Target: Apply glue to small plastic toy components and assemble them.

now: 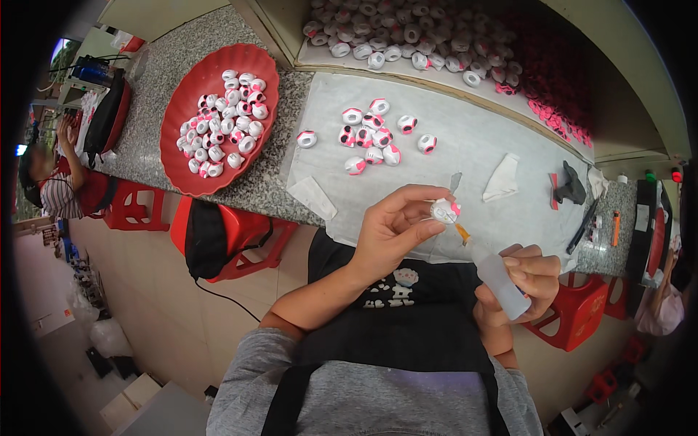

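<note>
Between the thumb and fingers of my left hand (398, 231) is a small white-and-pink figure head (444, 211). My right hand (525, 280) is wrapped round a translucent white squeeze bottle (502, 283), tilted so its amber nozzle (462, 233) points up at the piece. The tip is at or very near the figure head; I cannot tell whether it touches. Beyond my hands, a loose group of white heads with pink and black parts (374, 136) lies on the white paper sheet (327, 109). One more head (307, 139) sits apart at the sheet's left.
A red scalloped tray (174, 149) of white heads stands left on the granite counter. Behind the sheet, a shelf holds many white heads (407, 33) and pink pieces (556, 120). Folded white paper (502, 178) and a black cloth (571, 183) lie right. Red stools (240, 240) flank me; another person (62, 185) sits far left.
</note>
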